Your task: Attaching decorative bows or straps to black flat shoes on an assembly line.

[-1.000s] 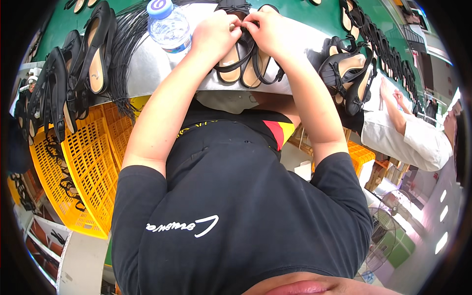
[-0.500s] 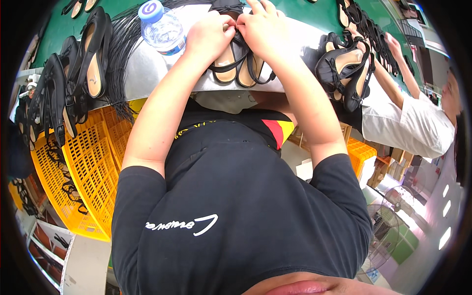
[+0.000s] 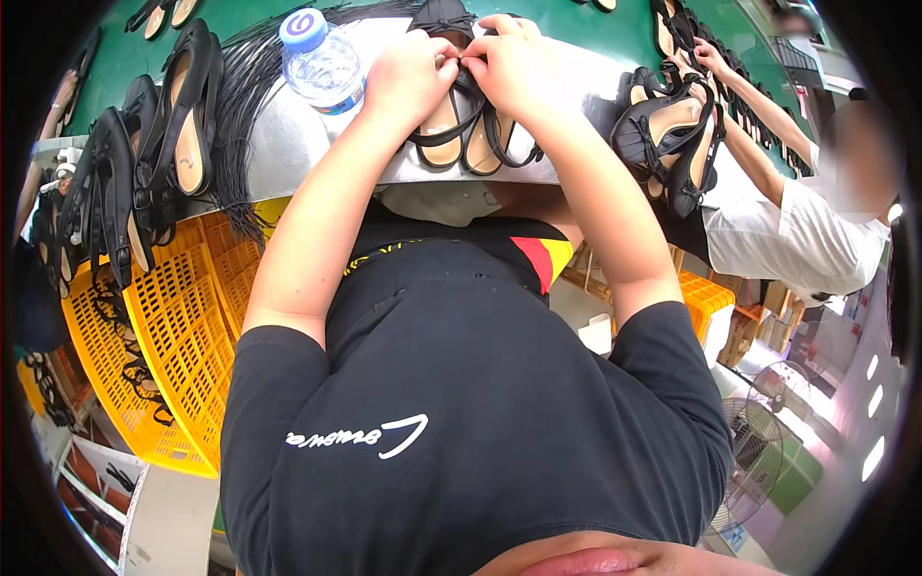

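Note:
A pair of black strappy shoes with beige insoles lies in front of me, heels toward me: the left shoe (image 3: 441, 152) and the right shoe (image 3: 482, 154). At their far end a black toe with a bow (image 3: 444, 13) shows between my hands. My left hand (image 3: 411, 75) is closed, thumb and forefinger pinched together above the shoes. Almost touching it, my right hand (image 3: 507, 69) pinches too, its other fingers curled. What lies between the fingertips is too small to make out. Thin black straps loop around the shoe backs below both hands.
A water bottle (image 3: 323, 67) stands left of my left hand, beside a bundle of black cords (image 3: 240, 106). Black shoes (image 3: 187, 115) line the left; more shoes (image 3: 672, 134) are piled at right. Yellow crates (image 3: 178, 355) stand below. A co-worker in a white shirt (image 3: 788, 235) reaches in from the right.
Both my hands stay at nearly the same spot over the shoes; my right fingers have curled in a little. The co-worker's arm and head have shifted, and the view has moved slightly.

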The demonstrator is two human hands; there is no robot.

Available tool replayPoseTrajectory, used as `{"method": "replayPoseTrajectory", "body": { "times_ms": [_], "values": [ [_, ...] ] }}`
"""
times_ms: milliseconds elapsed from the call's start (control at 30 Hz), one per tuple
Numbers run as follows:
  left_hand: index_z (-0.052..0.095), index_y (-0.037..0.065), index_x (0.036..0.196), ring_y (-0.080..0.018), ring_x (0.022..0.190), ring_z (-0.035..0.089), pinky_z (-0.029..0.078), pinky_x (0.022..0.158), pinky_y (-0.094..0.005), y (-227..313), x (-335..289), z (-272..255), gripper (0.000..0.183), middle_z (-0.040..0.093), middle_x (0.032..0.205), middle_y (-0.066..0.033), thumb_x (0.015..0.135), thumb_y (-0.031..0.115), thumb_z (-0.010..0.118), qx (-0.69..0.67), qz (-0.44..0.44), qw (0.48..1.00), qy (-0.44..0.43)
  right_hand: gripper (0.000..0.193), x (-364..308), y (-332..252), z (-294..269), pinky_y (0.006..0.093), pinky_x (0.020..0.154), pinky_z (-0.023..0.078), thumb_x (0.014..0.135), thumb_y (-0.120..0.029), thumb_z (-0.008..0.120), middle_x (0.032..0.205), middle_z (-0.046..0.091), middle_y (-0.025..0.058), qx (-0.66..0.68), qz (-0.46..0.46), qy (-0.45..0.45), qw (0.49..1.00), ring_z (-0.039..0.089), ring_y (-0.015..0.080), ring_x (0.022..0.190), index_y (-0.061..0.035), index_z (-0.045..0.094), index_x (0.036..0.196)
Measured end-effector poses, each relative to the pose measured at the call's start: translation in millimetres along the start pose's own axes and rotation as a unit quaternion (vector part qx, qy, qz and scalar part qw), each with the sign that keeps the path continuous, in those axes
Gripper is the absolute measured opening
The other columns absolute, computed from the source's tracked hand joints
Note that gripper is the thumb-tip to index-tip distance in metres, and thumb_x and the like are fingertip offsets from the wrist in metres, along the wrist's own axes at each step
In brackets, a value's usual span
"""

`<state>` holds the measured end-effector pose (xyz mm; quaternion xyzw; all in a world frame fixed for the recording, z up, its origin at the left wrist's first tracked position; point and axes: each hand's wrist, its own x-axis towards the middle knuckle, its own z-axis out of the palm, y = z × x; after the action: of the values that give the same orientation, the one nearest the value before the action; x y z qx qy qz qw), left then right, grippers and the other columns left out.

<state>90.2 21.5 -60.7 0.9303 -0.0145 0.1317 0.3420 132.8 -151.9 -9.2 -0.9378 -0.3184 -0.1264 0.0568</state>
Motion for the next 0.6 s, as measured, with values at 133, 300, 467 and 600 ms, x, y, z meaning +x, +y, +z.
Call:
{"method": "replayPoseTrajectory", "body": {
  "times_ms": [133,300,467,600],
  "values": [
    [0.083,0.017,0.11,-0.0354,0.098,0.074,0.059,0.088,-0.0458,-3,-1,3,0.021,0.075,0.102,-0.0123,0.094,0.028,0.074,-0.004,0.003,1.0,0.01,0.017,-9,4,10,0.0456,0.11,0.052,0.098,-0.029,0.074,0.137,0.071,0.0054,0.048,0.004,0.024,0.999,0.06,0.0291,0.137,-0.0187,0.084,0.106],
    [0.082,0.017,0.108,-0.0358,0.098,0.074,0.059,0.086,-0.0466,-3,0,2,0.02,0.075,0.101,-0.0124,0.094,0.028,0.074,0.0,0.017,1.0,0.017,0.022,-5,5,2,0.0469,0.108,0.054,0.099,-0.027,0.071,0.137,0.07,0.0079,0.117,-0.01,0.029,0.993,0.062,0.0322,0.133,-0.0187,0.082,0.117],
    [0.081,0.016,0.104,-0.0337,0.097,0.074,0.06,0.083,-0.0472,-3,-2,4,0.016,0.073,0.1,-0.0107,0.093,0.026,0.073,-0.002,0.019,0.999,0.031,0.019,11,10,-33,0.0475,0.097,0.056,0.098,-0.02,0.068,0.113,0.075,0.0156,0.18,0.003,0.04,0.983,0.07,0.0373,0.111,-0.0093,0.081,0.108],
    [0.081,0.016,0.104,-0.0336,0.099,0.073,0.06,0.085,-0.0475,-2,-2,4,0.017,0.073,0.103,-0.0111,0.094,0.027,0.073,0.0,0.01,1.0,0.028,0.017,21,12,-60,0.0452,0.093,0.057,0.098,-0.018,0.071,0.105,0.076,0.0169,0.167,0.048,0.033,0.984,0.073,0.0383,0.104,-0.0065,0.08,0.107]
  ]
}}
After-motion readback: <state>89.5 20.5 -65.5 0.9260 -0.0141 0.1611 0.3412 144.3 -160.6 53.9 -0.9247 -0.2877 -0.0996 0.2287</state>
